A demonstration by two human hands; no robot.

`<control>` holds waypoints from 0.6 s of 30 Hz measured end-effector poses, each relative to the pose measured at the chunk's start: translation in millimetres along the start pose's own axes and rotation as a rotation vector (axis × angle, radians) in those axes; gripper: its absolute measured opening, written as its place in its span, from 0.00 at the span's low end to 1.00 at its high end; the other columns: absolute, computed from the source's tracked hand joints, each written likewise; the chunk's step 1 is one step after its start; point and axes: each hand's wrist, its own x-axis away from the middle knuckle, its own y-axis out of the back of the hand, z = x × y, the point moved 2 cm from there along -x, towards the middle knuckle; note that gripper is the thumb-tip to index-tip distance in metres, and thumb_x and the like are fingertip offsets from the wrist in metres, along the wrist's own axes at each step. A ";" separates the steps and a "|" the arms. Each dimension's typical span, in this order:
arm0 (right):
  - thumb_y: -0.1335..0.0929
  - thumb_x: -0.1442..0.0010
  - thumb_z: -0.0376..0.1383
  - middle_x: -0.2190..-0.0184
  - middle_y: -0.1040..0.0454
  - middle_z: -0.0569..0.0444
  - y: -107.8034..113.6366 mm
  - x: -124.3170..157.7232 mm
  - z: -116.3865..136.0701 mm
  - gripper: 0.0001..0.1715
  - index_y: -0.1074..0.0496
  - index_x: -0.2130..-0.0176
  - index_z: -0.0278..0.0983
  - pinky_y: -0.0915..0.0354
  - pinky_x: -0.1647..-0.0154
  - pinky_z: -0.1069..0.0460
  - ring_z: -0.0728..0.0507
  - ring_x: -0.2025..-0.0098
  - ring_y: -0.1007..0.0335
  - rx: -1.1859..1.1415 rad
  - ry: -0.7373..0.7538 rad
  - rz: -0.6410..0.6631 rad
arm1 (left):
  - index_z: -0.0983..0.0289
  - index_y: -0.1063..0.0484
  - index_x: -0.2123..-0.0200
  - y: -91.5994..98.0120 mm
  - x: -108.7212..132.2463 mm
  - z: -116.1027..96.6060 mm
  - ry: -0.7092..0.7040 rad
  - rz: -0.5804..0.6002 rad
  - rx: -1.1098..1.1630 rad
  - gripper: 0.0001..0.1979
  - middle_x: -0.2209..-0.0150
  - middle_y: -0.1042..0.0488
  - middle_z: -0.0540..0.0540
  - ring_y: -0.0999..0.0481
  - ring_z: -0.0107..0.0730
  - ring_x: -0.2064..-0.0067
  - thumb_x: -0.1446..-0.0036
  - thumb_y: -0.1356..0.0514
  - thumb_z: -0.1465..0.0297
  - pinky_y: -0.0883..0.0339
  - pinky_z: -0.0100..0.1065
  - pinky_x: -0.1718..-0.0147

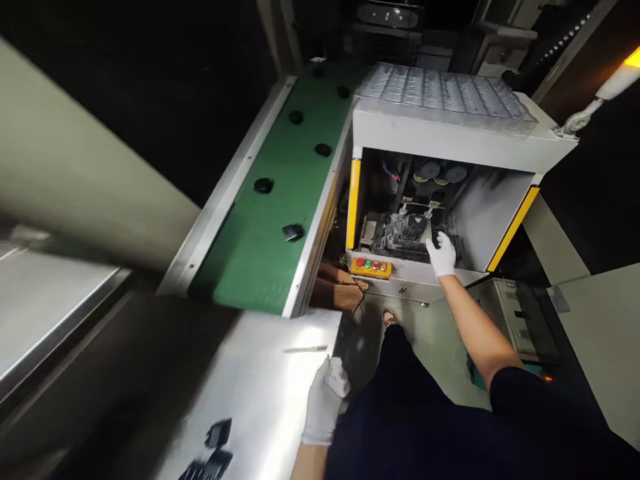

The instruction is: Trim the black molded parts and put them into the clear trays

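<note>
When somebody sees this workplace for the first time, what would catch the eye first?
Probably the green conveyor belt, left of centre, with dark parts spaced along it. Next, the white machine to its right, with yellow strips beside its open front, where the gloved right hand reaches. An orange light glows at upper right.

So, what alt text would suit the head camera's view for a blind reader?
A person's white-gloved right hand reaches to the open front of a pale machine, while the gloved left hand is at the edge of a metal table. Black parts dot a green conveyor belt on the left.
</note>
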 end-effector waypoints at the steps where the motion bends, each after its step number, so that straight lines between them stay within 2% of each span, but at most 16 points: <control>1: 0.29 0.40 0.50 0.37 0.28 0.37 -9.5 -42.2 1.9 0.44 0.36 0.32 0.31 0.41 0.30 0.38 0.34 0.35 0.33 -0.047 -0.012 -0.105 | 0.60 0.28 0.77 -37.6 -20.5 -6.5 -0.011 0.046 0.014 0.30 0.78 0.31 0.53 0.30 0.36 0.75 0.49 0.38 0.37 0.29 0.39 0.71; 3: 0.25 0.45 0.48 0.36 0.30 0.35 -32.4 -118.0 3.7 0.51 0.39 0.32 0.29 0.40 0.31 0.39 0.33 0.35 0.33 -0.163 -0.063 -0.235 | 0.62 0.22 0.70 -104.7 -60.1 -30.2 -0.105 0.107 -0.042 0.26 0.72 0.24 0.55 0.26 0.37 0.69 0.49 0.32 0.43 0.28 0.37 0.65; 4: 0.24 0.47 0.47 0.37 0.30 0.34 -45.4 -149.5 4.0 0.53 0.40 0.32 0.28 0.40 0.31 0.39 0.34 0.35 0.32 -0.223 -0.094 -0.253 | 0.62 0.21 0.66 -135.2 -78.8 -45.6 -0.148 0.149 -0.074 0.23 0.68 0.22 0.55 0.24 0.38 0.64 0.48 0.30 0.47 0.27 0.37 0.60; 7: 0.23 0.49 0.41 0.40 0.27 0.38 -81.2 -211.3 4.8 0.47 0.38 0.36 0.29 0.37 0.33 0.43 0.38 0.39 0.29 -0.380 -0.172 -0.255 | 0.64 0.21 0.63 -217.8 -132.8 -98.6 -0.216 0.239 -0.137 0.21 0.63 0.21 0.56 0.22 0.39 0.58 0.44 0.31 0.50 0.28 0.38 0.52; 10: 0.25 0.49 0.38 0.50 0.22 0.45 -99.1 -231.6 6.3 0.32 0.32 0.47 0.32 0.31 0.39 0.47 0.42 0.48 0.24 -0.445 -0.235 -0.309 | 0.64 0.23 0.62 -290.8 -190.0 -151.9 -0.307 0.216 -0.142 0.22 0.64 0.22 0.55 0.22 0.37 0.60 0.43 0.32 0.50 0.27 0.38 0.53; 13: 0.25 0.50 0.39 0.61 0.22 0.52 -102.4 -233.4 5.5 0.23 0.31 0.56 0.36 0.28 0.48 0.48 0.44 0.59 0.24 -0.399 -0.295 -0.338 | 0.63 0.25 0.52 -357.6 -250.2 -193.6 -0.406 0.141 -0.158 0.21 0.54 0.20 0.58 0.20 0.39 0.51 0.41 0.32 0.56 0.27 0.41 0.45; 16: 0.25 0.52 0.40 0.64 0.22 0.53 -102.9 -232.7 1.0 0.22 0.31 0.59 0.37 0.27 0.51 0.48 0.42 0.61 0.23 -0.357 -0.299 -0.323 | 0.63 0.31 0.42 -418.6 -303.5 -219.3 -0.493 0.078 -0.206 0.29 0.43 0.24 0.63 0.23 0.41 0.42 0.45 0.28 0.66 0.32 0.43 0.37; 18: 0.24 0.53 0.42 0.64 0.21 0.51 -104.3 -232.4 -2.8 0.23 0.30 0.59 0.37 0.26 0.52 0.46 0.40 0.60 0.21 -0.338 -0.300 -0.306 | 0.63 0.33 0.40 -452.4 -330.1 -227.8 -0.567 0.064 -0.230 0.33 0.41 0.25 0.63 0.24 0.41 0.40 0.47 0.27 0.70 0.33 0.43 0.36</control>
